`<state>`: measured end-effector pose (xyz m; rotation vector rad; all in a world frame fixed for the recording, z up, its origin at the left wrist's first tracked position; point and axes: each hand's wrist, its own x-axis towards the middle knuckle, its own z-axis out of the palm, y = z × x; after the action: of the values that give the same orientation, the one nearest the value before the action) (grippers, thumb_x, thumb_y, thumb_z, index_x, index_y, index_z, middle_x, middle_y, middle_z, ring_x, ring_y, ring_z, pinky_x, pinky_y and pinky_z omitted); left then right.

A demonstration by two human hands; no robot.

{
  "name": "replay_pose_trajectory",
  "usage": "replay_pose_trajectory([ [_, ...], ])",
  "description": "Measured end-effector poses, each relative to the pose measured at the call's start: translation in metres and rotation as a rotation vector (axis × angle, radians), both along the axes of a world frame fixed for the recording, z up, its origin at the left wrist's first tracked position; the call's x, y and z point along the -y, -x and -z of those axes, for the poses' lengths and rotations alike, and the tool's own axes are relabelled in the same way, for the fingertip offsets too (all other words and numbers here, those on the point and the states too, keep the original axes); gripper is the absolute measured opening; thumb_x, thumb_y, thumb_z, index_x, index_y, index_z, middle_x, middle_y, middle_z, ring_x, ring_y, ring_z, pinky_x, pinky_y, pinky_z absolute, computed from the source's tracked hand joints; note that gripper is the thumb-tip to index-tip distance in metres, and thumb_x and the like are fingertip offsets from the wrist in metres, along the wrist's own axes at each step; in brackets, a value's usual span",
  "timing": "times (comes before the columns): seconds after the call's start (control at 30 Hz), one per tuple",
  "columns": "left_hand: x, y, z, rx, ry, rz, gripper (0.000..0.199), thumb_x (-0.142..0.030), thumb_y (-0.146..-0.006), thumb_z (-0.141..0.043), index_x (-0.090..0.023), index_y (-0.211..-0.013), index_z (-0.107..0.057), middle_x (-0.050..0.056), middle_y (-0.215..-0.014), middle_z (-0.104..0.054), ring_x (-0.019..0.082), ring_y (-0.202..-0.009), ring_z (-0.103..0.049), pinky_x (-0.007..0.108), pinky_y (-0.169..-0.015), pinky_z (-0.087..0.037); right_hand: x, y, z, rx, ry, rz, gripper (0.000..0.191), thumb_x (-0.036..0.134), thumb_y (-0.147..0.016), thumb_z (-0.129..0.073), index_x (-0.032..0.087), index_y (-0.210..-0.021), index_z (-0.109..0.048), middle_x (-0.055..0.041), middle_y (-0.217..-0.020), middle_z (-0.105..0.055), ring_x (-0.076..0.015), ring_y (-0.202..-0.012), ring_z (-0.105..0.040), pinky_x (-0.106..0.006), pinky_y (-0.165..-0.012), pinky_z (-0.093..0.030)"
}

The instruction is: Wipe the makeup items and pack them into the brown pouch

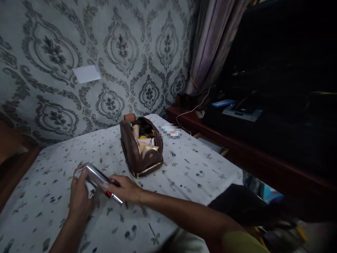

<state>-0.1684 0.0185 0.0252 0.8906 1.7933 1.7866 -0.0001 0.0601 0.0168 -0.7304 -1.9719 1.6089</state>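
A long silver cylindrical bottle (97, 175) with a red band and a narrower silver end slants between my two hands above the bed. My right hand (126, 188) is closed around its lower part, near the red band. At the upper end, my left hand (80, 193) grips the bottle, thumb on its side. A crumpled white cloth or tissue (91, 189) shows under the bottle, also in my left hand. Just beyond my hands stands a brown toiletry bag (127, 147), unzipped, with several tubes and small containers inside. The bottle's exact kind cannot be made out.
A white patterned sheet (189, 168) covers the bed. A blurred-out white item (170, 130) lies behind the bag. To the right are a dark wooden ledge (189, 121), a white cable (197, 108) and a pulled-out drawer (210, 144). Patterned wallpaper (121, 52) rises behind.
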Motion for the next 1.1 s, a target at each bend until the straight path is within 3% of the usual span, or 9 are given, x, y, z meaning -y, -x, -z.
replay_pose_trajectory([
  [0.13,-0.005,-0.004,0.002,0.121,-0.021,-0.051,0.041,-0.057,-0.078,-0.064,-0.029,-0.108,-0.062,-0.001,-0.093,-0.063,0.019,-0.081,-0.062,0.025,-0.062,-0.051,0.005,-0.002,0.001,-0.083,0.123,-0.105,0.028,0.046,-0.090,-0.057,0.019,-0.098,-0.059,0.0033,-0.074,-0.054,-0.0110,-0.064,-0.052,-0.021,-0.055,-0.037],
  [0.23,-0.004,-0.003,0.002,0.167,-0.044,0.004,0.040,-0.059,-0.081,-0.062,-0.028,-0.107,-0.064,0.002,-0.100,-0.064,0.020,-0.087,-0.063,0.026,-0.067,-0.052,0.009,-0.012,-0.003,-0.228,0.259,-0.150,0.049,0.055,-0.081,-0.067,0.020,-0.114,-0.059,0.0020,-0.081,-0.058,-0.0116,-0.068,-0.056,-0.022,-0.058,-0.042],
  [0.37,-0.002,-0.003,0.002,0.262,-0.060,0.076,0.049,-0.066,-0.085,-0.053,-0.026,-0.110,-0.063,0.003,-0.087,-0.065,0.020,-0.075,-0.064,0.027,-0.059,-0.051,0.007,-0.045,-0.036,-0.274,0.293,-0.039,0.070,0.056,-0.075,-0.073,0.022,-0.132,-0.051,-0.0011,-0.091,-0.064,-0.0131,-0.072,-0.060,-0.025,-0.063,-0.046],
  [0.43,-0.003,-0.004,0.001,0.323,-0.061,0.077,0.053,-0.069,-0.084,-0.052,-0.025,-0.112,-0.063,0.001,-0.080,-0.064,0.017,-0.067,-0.061,0.023,-0.051,-0.047,-0.004,-0.066,-0.063,-0.317,0.186,0.061,0.062,0.051,-0.080,-0.069,0.023,-0.132,-0.050,-0.0027,-0.097,-0.065,-0.0151,-0.079,-0.063,-0.028,-0.069,-0.049],
  [0.53,-0.004,-0.007,0.000,0.358,-0.037,0.098,0.058,-0.071,-0.079,-0.058,-0.024,-0.112,-0.063,0.000,-0.077,-0.065,0.015,-0.063,-0.059,0.020,-0.046,-0.042,-0.032,-0.094,-0.100,-0.213,-0.223,0.291,0.054,0.043,-0.086,-0.061,0.023,-0.135,-0.047,-0.0031,-0.099,-0.067,-0.0177,-0.084,-0.064,-0.031,-0.074,-0.048],
  [0.6,-0.004,-0.010,0.000,0.326,-0.008,0.120,0.061,-0.073,-0.076,-0.060,-0.022,-0.110,-0.063,0.000,-0.075,-0.065,0.015,-0.062,-0.058,0.020,-0.045,-0.041,-0.056,-0.105,-0.117,0.060,-0.544,0.441,0.056,0.041,-0.087,-0.060,0.021,-0.137,-0.046,-0.0035,-0.098,-0.068,-0.0189,-0.080,-0.063,-0.031,-0.074,-0.046],
  [0.67,-0.004,-0.012,-0.001,0.297,0.017,0.139,0.064,-0.075,-0.074,-0.061,-0.021,-0.110,-0.063,0.000,-0.073,-0.064,0.015,-0.061,-0.057,0.020,-0.046,-0.041,-0.077,-0.110,-0.127,0.352,-0.734,0.508,0.053,0.039,-0.089,-0.058,0.020,-0.137,-0.046,-0.0054,-0.101,-0.069,-0.0214,-0.084,-0.064,-0.031,-0.075,-0.044],
  [0.87,-0.002,-0.015,0.001,0.230,0.039,0.247,0.062,-0.074,-0.073,-0.063,-0.022,-0.108,-0.063,0.000,-0.074,-0.063,0.016,-0.066,-0.057,0.023,-0.053,-0.048,-0.109,-0.098,-0.132,0.870,-0.914,0.512,0.042,0.042,-0.095,-0.048,0.020,-0.131,-0.049,-0.0110,-0.108,-0.071,-0.0267,-0.099,-0.067,-0.030,-0.075,-0.042],
  [1.1,-0.002,-0.015,0.003,0.218,0.015,0.289,0.063,-0.074,-0.073,-0.064,-0.021,-0.108,-0.063,0.000,-0.072,-0.061,0.015,-0.064,-0.055,0.023,-0.053,-0.046,-0.115,-0.081,-0.130,0.976,-1.019,0.485,0.039,0.045,-0.097,-0.043,0.018,-0.124,-0.053,-0.0144,-0.110,-0.071,-0.0297,-0.100,-0.068,-0.035,-0.076,-0.046],
])
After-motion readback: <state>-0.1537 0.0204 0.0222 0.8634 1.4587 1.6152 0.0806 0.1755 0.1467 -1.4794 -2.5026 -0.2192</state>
